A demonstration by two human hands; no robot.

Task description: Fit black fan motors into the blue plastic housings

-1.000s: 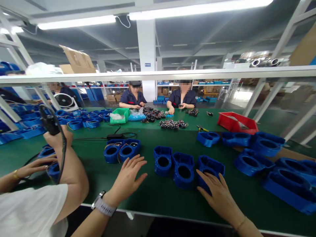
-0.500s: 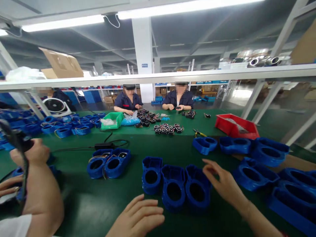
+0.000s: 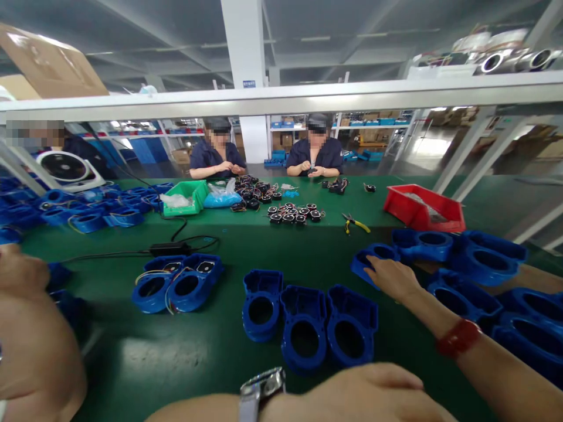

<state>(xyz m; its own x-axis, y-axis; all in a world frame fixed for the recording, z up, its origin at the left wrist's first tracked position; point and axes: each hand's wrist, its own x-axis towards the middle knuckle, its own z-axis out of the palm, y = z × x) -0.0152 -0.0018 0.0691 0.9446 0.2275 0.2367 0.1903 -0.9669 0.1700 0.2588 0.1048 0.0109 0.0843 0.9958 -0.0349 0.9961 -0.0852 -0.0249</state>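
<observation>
My right hand (image 3: 390, 276) reaches out over the green table (image 3: 211, 351). Its fingers curl on the near rim of a blue plastic housing (image 3: 377, 251). A red band (image 3: 460, 337) sits on that forearm. My left hand (image 3: 373, 391) lies low at the bottom edge with a wristwatch (image 3: 261, 388) on the wrist. Only its back shows and its fingers are hidden. Just beyond it three blue housings (image 3: 303, 328) stand side by side, apart from both hands.
Two wired blue housings (image 3: 176, 284) lie to the left, near a black adapter (image 3: 167, 248). More blue housings (image 3: 484, 264) pile up at the right. A red bin (image 3: 422, 214), pliers (image 3: 354, 221) and a green bin (image 3: 185, 199) stand farther back. A neighbour's blurred arm (image 3: 30, 351) fills the left. Two people (image 3: 316, 155) work opposite.
My right hand moved forward from above the three housings to the farther blue housing. My left hand slid right along the bottom edge. The view tilted down and closer.
</observation>
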